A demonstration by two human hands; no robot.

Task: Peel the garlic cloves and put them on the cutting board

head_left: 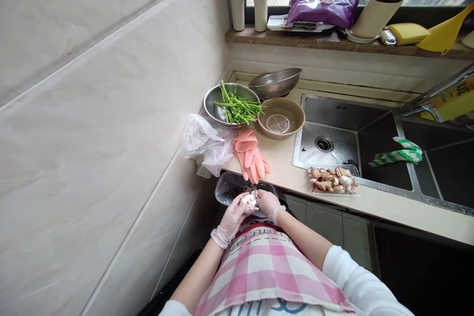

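Observation:
A white garlic bulb (251, 201) is held low in front of my apron, over a dark lined bin (226, 188) below the counter edge. My left hand (234, 215), in a clear disposable glove, is closed around the bulb from the left. On its other side my right hand (269, 203), gloved the same way, has its fingers pinched against the bulb's edge; the fingertips are partly hidden. Pink rubber gloves (252, 157) lie on the counter just beyond the bin. To the right, a clear tray (332, 180) holds garlic, ginger and some red chilli.
A steel bowl of green stalks (239, 104), a brown plastic basket (281, 117) and a tilted steel colander (276, 82) stand at the back. Crumpled plastic bags (207, 140) lie against the left wall. A striped green cloth (400, 153) hangs over the divider of the steel sink (329, 118).

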